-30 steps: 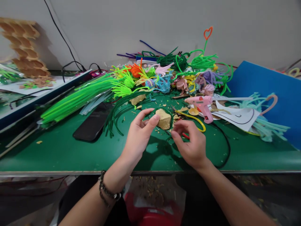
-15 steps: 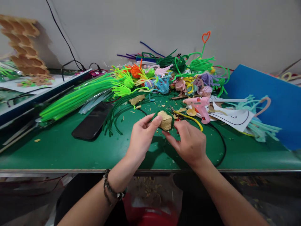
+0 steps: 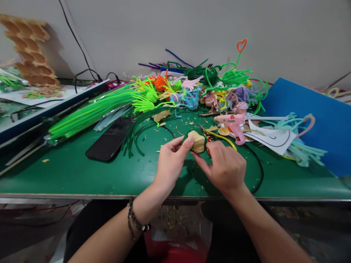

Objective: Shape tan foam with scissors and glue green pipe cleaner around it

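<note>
My left hand point(image 3: 172, 157) pinches a rough tan piece point(image 3: 197, 141) between thumb and fingers, above the green tabletop. Along the edge of that piece runs a dark green pipe cleaner point(image 3: 187, 136). My right hand point(image 3: 226, 166) is at the piece's right side, its fingers curled against the pipe cleaner and its thumb lower down; the exact contact is partly hidden. Just behind lie pliers with a yellow handle point(image 3: 225, 139) and a red part showing near my right fingers. A pink glue gun point(image 3: 233, 126) rests to the right.
Dark green pipe cleaners point(image 3: 134, 135) and a black phone point(image 3: 109, 140) lie left. Bundles of coloured pipe cleaners point(image 3: 192, 95) line the back. At right are cut paper point(image 3: 270, 137) and a blue board point(image 3: 304, 120); a black cord point(image 3: 260, 168) curves across the table.
Both hands and the tan piece have shifted slightly right in the picture, while the whole view also moved a little. The grip looks much the same.
</note>
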The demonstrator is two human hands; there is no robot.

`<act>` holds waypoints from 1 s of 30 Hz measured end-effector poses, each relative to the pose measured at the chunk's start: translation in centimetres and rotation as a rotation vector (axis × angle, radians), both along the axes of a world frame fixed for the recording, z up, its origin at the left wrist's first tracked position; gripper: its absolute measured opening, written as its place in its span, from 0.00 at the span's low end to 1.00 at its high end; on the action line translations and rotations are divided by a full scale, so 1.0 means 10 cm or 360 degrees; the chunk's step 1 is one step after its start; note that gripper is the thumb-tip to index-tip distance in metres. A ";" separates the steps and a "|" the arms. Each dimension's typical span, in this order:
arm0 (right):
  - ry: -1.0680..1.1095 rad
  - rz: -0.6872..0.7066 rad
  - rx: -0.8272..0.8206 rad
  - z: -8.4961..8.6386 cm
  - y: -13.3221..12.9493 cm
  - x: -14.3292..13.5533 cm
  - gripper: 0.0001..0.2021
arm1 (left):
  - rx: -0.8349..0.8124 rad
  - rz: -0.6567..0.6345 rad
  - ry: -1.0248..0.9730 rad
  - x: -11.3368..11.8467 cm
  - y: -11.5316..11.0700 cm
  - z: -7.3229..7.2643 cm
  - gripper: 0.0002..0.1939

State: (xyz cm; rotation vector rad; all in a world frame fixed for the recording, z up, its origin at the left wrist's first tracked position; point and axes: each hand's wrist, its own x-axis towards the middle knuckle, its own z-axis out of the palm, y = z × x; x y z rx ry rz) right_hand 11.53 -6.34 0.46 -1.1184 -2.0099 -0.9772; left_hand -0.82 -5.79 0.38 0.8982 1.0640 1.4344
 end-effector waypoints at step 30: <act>-0.0034 -0.0084 0.0131 0.00 0.05 -0.01 0.18 | 0.0075 -0.0128 -0.0095 0.06 -0.04 -0.04 0.09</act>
